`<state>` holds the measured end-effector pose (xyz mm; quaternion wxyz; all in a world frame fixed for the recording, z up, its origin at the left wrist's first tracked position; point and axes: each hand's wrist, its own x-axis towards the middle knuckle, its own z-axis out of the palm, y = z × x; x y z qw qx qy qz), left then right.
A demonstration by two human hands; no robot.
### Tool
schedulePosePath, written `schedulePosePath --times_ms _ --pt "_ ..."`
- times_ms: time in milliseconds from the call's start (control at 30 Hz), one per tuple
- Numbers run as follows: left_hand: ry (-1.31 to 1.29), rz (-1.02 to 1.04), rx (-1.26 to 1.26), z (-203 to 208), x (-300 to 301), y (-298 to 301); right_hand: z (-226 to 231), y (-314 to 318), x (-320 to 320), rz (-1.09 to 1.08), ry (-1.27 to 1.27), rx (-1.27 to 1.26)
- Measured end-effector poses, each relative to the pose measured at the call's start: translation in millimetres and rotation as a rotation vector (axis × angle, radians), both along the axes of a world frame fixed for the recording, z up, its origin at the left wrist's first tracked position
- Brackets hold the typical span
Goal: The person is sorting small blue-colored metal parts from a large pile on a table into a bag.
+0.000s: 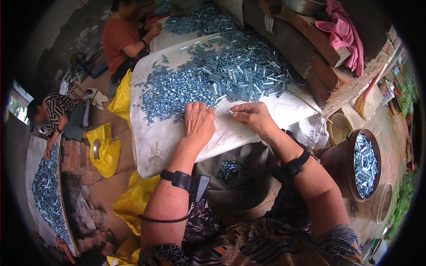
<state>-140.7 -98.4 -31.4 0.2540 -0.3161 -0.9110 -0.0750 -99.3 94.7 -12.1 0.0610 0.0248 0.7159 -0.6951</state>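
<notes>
My right hand (254,116) is closed in a pinch on a small shiny metal piece (230,111), held just off the near edge of the pile. Beside it, my left hand (199,120) has its fingers curled down at the edge of the small metal nuts or short sleeves (175,91); whatever its fingertips hold is hidden. Longer silvery metal tubes (248,66) are heaped on the right and far side of the white sheet (173,142). In a dark cloth (262,195) over my lap lie more metal tubes (230,173).
At my right stands a brown bucket (339,166) full of metal tubes. A pink cloth (341,35) hangs over brickwork. Yellow bags (104,150) lie on my left. Two other people work at metal piles: one in an orange shirt (122,40), another in a striped shirt (60,111).
</notes>
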Motion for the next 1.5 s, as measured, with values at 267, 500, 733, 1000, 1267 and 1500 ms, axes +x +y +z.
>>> schedulePosePath --times_ms 267,500,733,1000,1267,1500 --pt "-0.793 -0.037 0.948 11.2 14.5 13.8 3.3 13.5 10.6 -0.001 0.040 -0.088" --pt "-1.088 -0.190 1.265 41.2 32.8 15.9 9.4 6.6 18.7 0.045 0.168 0.024" --pt "-1.151 -0.203 1.287 46.3 37.6 10.6 17.9 -0.2 21.3 0.038 0.132 -0.068" --pt "-1.151 -0.223 1.311 51.6 41.9 11.4 10.4 -0.7 17.8 -0.022 0.087 -0.321" --pt "-1.278 -0.361 1.379 49.4 40.7 11.7 11.2 5.6 22.2 -0.039 0.024 -0.469" --pt "-1.486 -0.510 1.399 51.4 53.5 7.1 1.2 10.4 32.4 0.164 -0.213 -0.755"
